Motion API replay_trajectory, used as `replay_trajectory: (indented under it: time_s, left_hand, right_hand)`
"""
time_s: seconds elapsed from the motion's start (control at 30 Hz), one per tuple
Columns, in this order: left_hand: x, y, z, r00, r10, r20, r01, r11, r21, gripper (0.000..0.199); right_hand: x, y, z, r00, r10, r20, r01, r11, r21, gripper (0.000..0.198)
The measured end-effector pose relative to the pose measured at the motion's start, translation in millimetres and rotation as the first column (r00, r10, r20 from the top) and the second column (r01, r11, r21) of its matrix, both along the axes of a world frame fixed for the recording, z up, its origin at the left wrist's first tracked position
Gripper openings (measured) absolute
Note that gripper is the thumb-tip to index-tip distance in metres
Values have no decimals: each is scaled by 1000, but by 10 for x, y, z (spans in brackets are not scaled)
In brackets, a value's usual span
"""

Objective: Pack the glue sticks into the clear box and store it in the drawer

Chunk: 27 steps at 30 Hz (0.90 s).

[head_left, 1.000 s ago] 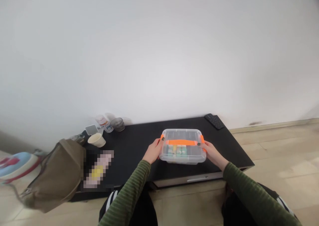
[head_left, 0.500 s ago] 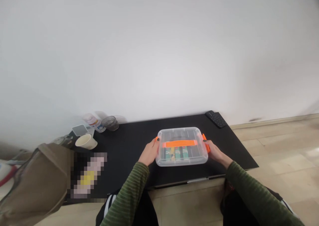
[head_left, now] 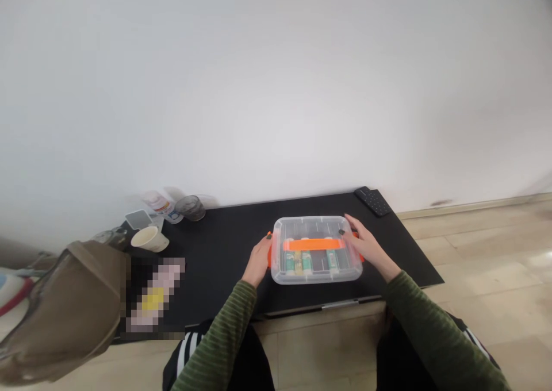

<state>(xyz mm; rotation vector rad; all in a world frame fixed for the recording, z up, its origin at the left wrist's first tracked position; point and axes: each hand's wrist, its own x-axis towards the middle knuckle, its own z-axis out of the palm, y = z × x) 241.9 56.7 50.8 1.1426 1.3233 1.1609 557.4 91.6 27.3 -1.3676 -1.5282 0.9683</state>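
Note:
A clear plastic storage box (head_left: 317, 273) with a closed lid and an orange handle (head_left: 314, 244) is over the near middle of the black table; whether its base touches the top I cannot tell. Through the lid show several small green-and-white tubes (head_left: 306, 260) and a yellow one (head_left: 298, 261). My left hand (head_left: 259, 260) is closed on the box's left side at the orange latch, thumb on top. My right hand (head_left: 366, 246) grips the right side, its thumb reaching over the lid and its fingers round the far right corner. The undersides of both grips are hidden.
On the black table (head_left: 228, 247), a paper cup (head_left: 150, 240), a dark glass (head_left: 191, 208) and a white bottle (head_left: 161, 206) stand at the left. A brown bag (head_left: 73, 310) is nearer. A black keyboard-like object (head_left: 373, 201) lies far right, near the wall (head_left: 276, 92).
My right hand has shifted from the right latch up onto the lid's right part. One green tube inside has slid right, away from the others. The left hand keeps its place at the left side.

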Motion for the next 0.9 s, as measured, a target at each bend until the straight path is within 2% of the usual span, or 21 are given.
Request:
replay_trajectory:
  time_s: [0.13,0.27,0.33,0.4,0.5,0.6,0.67,0.77,0.83,0.9]
  left_hand:
    - [7,-16,-19,1000,18,-8,-18,1000,14,39]
    - [-17,-47,-37,996,40,-79,-38,999,34,39]
    - [-26,-67,-27,992,60,-112,-60,998,0,37]
    - [-42,-85,-8,989,92,-119,-101,993,-66,36]
    - [-107,-99,25,984,148,-97,-159,981,-111,32]
    - [-229,-103,43,966,230,-115,-240,967,-81,28]
    - [-324,-104,46,949,282,-141,-288,957,-21,28]
    - [-448,-112,45,927,333,-170,-326,943,67,26]
    - [-503,-116,50,916,364,-169,-357,931,73,26]
    - [-538,-116,59,906,393,-155,-390,919,49,26]
  right_hand:
    - [-68,-10,30,997,-1,74,0,1000,13,43]
    - [-135,-93,85,992,-81,100,70,991,112,45]
    - [-164,-156,156,988,-119,97,98,976,194,46]
    - [-171,-222,248,988,-151,25,137,945,296,44]
    - [-97,-282,366,960,-164,-229,239,903,357,42]
    - [93,-263,421,861,-208,-464,387,860,333,43]
    - [252,-217,429,791,-269,-550,508,790,343,44]
    - [464,-163,407,735,-306,-605,605,700,380,48]
    - [552,-166,363,748,-319,-582,605,688,400,51]
    - [594,-198,295,803,-350,-482,563,710,422,51]
